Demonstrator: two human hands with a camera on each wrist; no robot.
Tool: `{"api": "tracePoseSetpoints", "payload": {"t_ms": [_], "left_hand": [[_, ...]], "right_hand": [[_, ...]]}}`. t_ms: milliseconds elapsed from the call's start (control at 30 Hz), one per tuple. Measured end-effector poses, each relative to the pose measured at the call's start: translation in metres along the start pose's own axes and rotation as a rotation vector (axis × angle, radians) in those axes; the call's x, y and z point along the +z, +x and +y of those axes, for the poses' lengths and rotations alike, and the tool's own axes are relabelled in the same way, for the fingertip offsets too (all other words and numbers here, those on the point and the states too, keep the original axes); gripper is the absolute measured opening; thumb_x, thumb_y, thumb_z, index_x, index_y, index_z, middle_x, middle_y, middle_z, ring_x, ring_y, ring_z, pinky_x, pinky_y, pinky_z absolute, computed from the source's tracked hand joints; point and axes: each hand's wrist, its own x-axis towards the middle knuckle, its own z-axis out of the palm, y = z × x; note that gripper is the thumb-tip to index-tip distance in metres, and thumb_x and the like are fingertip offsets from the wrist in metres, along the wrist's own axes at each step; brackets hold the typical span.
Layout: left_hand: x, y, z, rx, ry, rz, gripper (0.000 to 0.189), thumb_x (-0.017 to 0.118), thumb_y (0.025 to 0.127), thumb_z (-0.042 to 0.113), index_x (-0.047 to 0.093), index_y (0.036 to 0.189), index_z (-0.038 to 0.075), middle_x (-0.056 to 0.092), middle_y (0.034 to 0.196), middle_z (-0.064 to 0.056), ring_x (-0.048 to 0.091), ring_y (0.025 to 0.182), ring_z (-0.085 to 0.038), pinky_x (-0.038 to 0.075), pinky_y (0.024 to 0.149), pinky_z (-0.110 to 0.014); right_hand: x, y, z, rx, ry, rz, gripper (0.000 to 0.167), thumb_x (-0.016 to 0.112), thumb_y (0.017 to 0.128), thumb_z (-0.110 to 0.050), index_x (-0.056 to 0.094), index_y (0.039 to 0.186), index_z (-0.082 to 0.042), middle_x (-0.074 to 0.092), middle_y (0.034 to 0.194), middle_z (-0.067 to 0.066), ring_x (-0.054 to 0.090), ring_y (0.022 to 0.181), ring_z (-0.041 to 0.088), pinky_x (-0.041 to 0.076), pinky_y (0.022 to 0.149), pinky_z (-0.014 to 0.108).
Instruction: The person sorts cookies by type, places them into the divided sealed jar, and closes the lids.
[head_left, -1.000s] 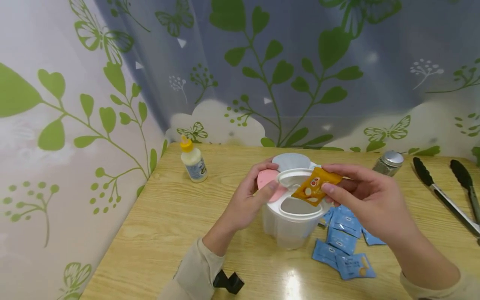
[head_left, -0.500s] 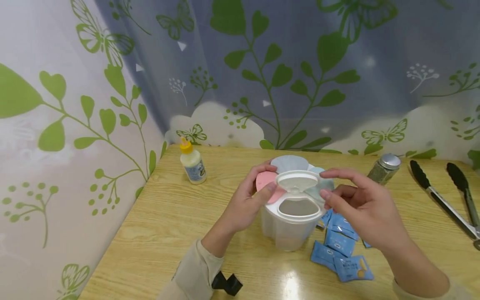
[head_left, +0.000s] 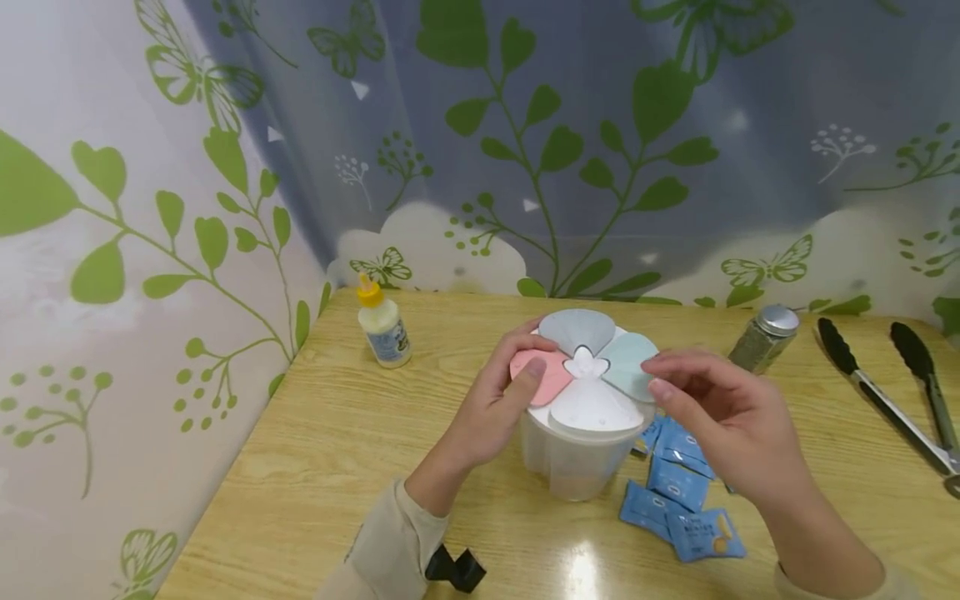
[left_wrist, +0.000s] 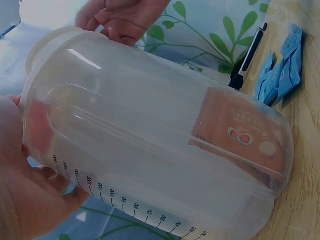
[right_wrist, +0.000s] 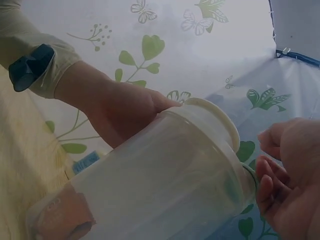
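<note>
A translucent storage container [head_left: 581, 467] stands upright on the table, its round lid made of petal-shaped flaps. My left hand [head_left: 487, 400] grips the rim from the left, thumb on the pink flap [head_left: 542, 377]. The white flap [head_left: 596, 406] lies down over the front opening. My right hand [head_left: 735, 417] holds nothing; its loosely bent fingertips are at the outer edge of the green flap [head_left: 632, 367], and whether they touch it I cannot tell. Through the container wall in the left wrist view, an orange packet [left_wrist: 240, 130] shows at the bottom.
Several blue packets [head_left: 678, 483] lie right of the container. A yellow-capped bottle [head_left: 384, 329] stands at the back left. At the back right are a metal-capped jar [head_left: 765, 337] and black-tipped tongs [head_left: 881, 387].
The orange packet has left my right hand and is inside the container. The raised white flap has swung down. My left hand has kept its grip on the rim.
</note>
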Motion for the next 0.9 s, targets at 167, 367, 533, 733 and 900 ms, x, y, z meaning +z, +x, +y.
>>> {"api": "tracePoseSetpoints", "payload": {"t_ms": [167,367,533,733,900], "left_hand": [[0.000,-0.001,0.001,-0.046,-0.033,-0.010,0.027,0.048,0.105,0.021,0.052,0.129,0.009,0.033,0.160,-0.005,0.024,0.153,-0.019,0.024,0.122,-0.051],[-0.001,-0.002,0.003,-0.141,-0.023,-0.036,0.051,0.067,0.091,0.040,0.047,0.132,0.017,0.026,0.164,0.004,0.024,0.153,-0.021,0.026,0.120,-0.052],[-0.001,-0.002,0.001,-0.147,-0.028,-0.069,0.065,0.073,0.085,0.047,0.042,0.134,0.018,0.022,0.165,0.004,0.022,0.154,-0.022,0.026,0.121,-0.053],[-0.003,-0.003,0.000,-0.142,0.007,-0.120,0.079,0.074,0.081,0.060,0.037,0.138,0.020,0.044,0.150,0.002,0.041,0.141,-0.018,0.033,0.116,-0.048],[-0.006,-0.003,-0.002,-0.110,0.030,-0.157,0.081,0.073,0.082,0.061,0.035,0.139,0.019,0.052,0.136,-0.001,0.053,0.122,-0.017,0.042,0.107,-0.038]], "right_hand": [[-0.002,0.002,0.002,0.149,-0.311,-0.083,0.052,0.063,0.089,0.012,0.057,0.138,-0.003,0.052,0.142,0.004,0.056,0.083,0.009,0.049,0.067,0.019],[-0.001,0.004,0.011,0.305,-0.297,-0.224,0.070,0.057,0.098,-0.002,0.030,0.157,-0.025,0.041,0.150,0.014,0.064,0.104,0.006,0.055,0.077,0.024],[-0.004,0.002,0.015,0.331,-0.270,-0.266,0.075,0.057,0.097,-0.003,0.021,0.159,-0.025,0.047,0.138,0.018,0.065,0.099,0.008,0.055,0.074,0.026],[-0.006,0.001,0.017,0.347,-0.233,-0.294,0.077,0.060,0.096,-0.002,0.018,0.159,-0.018,0.048,0.132,0.017,0.065,0.091,0.012,0.055,0.069,0.029],[-0.007,0.000,0.019,0.359,-0.188,-0.299,0.078,0.061,0.095,0.000,0.019,0.158,-0.021,0.047,0.134,0.015,0.064,0.090,0.014,0.055,0.068,0.030]]}}
